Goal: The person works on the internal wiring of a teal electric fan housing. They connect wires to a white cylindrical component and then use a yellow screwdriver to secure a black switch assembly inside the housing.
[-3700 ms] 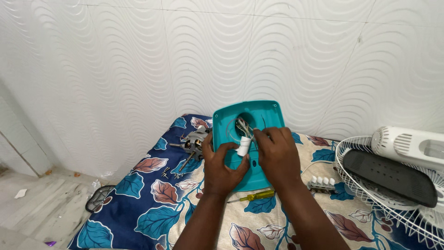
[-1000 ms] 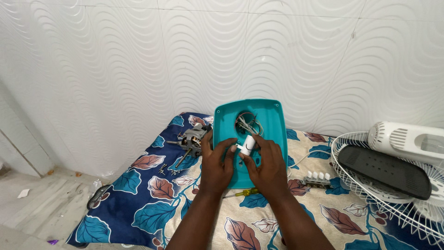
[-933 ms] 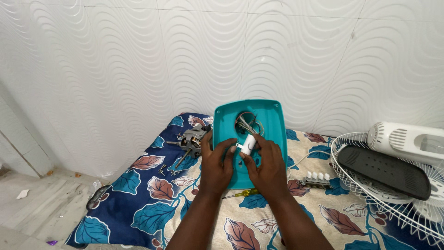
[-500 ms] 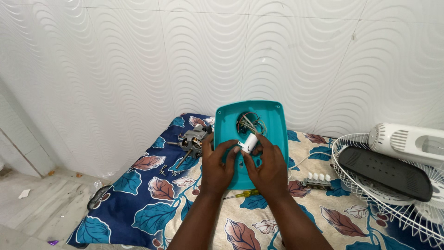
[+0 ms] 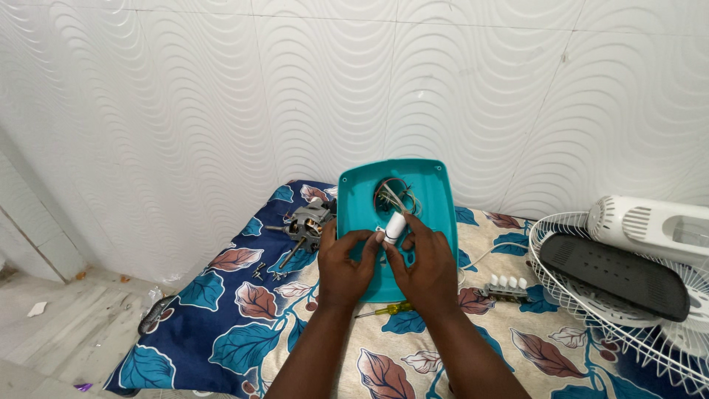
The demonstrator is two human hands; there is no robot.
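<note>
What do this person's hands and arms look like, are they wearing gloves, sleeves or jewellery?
Both the left hand and the right hand are bare: no gloves, no rings that show, no watch or bracelet at either wrist. The forearms are uncovered too, with no sleeve in view down to the bottom edge of the picture. No markings are visible.

The teal housing point(image 5: 425, 193) looks like smooth plastic with a light gloss. The white cylinder point(image 5: 396, 225) in it seems smooth plastic too. The motor point(image 5: 309, 221) near the cloth's left edge is dull grey metal. The leaf-printed cloth point(image 5: 244, 325) is matt woven fabric. The fan guard point(image 5: 591, 310) is thin white wire.
</note>
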